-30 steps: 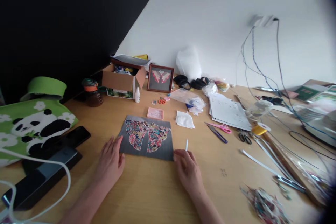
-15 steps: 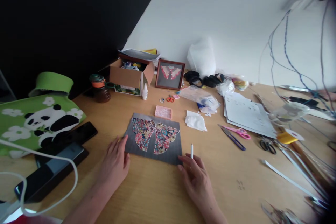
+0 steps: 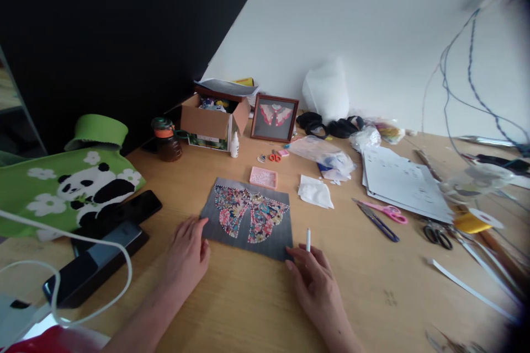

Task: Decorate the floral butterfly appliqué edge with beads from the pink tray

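A grey sheet (image 3: 273, 249) lies flat on the table, bearing a floral collar-shaped piece (image 3: 263, 219) edged with small white beads. My left hand (image 3: 188, 253) rests beside its lower left corner, fingers laid out, the index fingertip at the sheet's edge. At the lower right corner, my right hand (image 3: 314, 281) holds a slim white pen-like tool (image 3: 308, 240) that points up between the fingers. Its thumb and index fingertip are at the sheet's corner. Just behind the sheet sits a shallow pink tray (image 3: 264, 177) of tiny pale beads. The tool's lower end is hidden by the hand.
Behind stand a white glue bottle (image 3: 234, 146), a framed collar picture (image 3: 274, 117) and an open cardboard box (image 3: 207, 121). To the right lie a white tissue (image 3: 315, 192), pink scissors (image 3: 389, 212) and papers (image 3: 403, 182). Phones (image 3: 95, 265) and a white cable (image 3: 128, 265) are at left.
The whole scene has shifted slightly to the right in view, as my head turned a little left. Both hands and the sheet keep nearly the same places relative to each other.
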`<control>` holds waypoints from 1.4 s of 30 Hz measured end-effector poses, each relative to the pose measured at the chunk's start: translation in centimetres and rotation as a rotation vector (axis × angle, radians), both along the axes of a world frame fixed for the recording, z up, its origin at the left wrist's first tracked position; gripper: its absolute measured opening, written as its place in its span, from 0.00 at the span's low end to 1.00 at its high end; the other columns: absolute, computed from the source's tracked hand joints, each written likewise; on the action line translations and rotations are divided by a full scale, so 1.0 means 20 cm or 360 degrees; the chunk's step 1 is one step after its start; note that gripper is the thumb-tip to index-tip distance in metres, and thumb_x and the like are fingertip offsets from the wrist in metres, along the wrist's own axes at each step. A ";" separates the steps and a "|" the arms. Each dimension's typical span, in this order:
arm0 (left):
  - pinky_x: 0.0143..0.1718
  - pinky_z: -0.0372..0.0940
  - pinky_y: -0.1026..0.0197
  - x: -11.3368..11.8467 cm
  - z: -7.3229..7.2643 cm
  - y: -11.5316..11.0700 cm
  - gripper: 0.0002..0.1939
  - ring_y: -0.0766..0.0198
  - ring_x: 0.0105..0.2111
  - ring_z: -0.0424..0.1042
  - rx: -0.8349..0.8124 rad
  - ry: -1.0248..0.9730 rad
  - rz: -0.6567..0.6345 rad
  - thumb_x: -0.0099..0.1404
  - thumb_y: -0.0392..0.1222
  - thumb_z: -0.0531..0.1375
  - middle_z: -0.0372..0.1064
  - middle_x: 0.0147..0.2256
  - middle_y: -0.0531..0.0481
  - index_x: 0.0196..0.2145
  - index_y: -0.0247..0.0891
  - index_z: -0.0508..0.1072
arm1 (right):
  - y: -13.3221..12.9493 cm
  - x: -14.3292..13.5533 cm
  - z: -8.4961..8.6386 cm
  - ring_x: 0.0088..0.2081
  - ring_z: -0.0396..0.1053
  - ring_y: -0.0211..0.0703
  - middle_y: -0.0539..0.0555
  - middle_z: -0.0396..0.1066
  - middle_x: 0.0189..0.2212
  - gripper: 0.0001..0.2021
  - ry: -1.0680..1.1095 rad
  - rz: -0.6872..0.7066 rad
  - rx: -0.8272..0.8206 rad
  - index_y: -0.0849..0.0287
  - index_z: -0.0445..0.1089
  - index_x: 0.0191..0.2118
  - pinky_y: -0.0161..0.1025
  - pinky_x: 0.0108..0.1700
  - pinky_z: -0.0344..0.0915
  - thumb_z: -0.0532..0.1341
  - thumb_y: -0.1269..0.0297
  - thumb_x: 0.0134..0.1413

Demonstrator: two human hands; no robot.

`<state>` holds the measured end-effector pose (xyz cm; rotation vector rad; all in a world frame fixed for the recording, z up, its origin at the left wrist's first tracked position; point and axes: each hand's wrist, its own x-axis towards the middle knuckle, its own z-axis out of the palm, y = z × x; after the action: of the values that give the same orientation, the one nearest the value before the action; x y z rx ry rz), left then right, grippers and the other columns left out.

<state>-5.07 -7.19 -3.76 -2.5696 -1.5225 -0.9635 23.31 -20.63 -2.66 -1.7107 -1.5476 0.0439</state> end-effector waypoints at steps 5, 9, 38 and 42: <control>0.57 0.68 0.41 0.00 0.00 0.01 0.21 0.48 0.54 0.71 0.0002 0.0007 -0.0022 0.64 0.34 0.50 0.74 0.49 0.36 0.53 0.35 0.68 | 0.00 -0.01 0.00 0.49 0.74 0.53 0.60 0.77 0.40 0.09 0.0053 -0.0026 -0.0013 0.50 0.76 0.45 0.48 0.45 0.77 0.60 0.58 0.62; 0.56 0.68 0.42 0.00 0.00 0.01 0.20 0.48 0.53 0.72 0.0030 0.0045 -0.0031 0.64 0.35 0.49 0.74 0.48 0.36 0.52 0.35 0.69 | -0.01 -0.01 0.00 0.46 0.75 0.52 0.60 0.76 0.41 0.09 0.0094 -0.0044 -0.0025 0.51 0.76 0.44 0.46 0.44 0.77 0.60 0.59 0.63; 0.52 0.72 0.41 0.02 0.03 0.01 0.19 0.46 0.51 0.73 0.0259 -0.0025 -0.0220 0.64 0.30 0.51 0.75 0.47 0.37 0.53 0.33 0.66 | -0.03 -0.03 0.08 0.42 0.75 0.49 0.56 0.77 0.37 0.08 0.0129 -0.0168 0.0208 0.54 0.76 0.43 0.47 0.43 0.76 0.60 0.61 0.65; 0.52 0.72 0.42 0.02 0.06 0.00 0.19 0.47 0.52 0.72 0.0300 -0.0080 -0.0239 0.65 0.30 0.52 0.75 0.48 0.39 0.54 0.35 0.65 | -0.03 -0.03 0.07 0.41 0.74 0.48 0.55 0.78 0.37 0.07 0.0151 -0.0198 0.0250 0.53 0.75 0.43 0.47 0.44 0.75 0.60 0.62 0.65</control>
<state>-4.67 -7.24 -2.63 -2.5714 -1.1966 -1.1341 22.78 -21.30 -1.24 -1.6525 -1.3373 -0.0580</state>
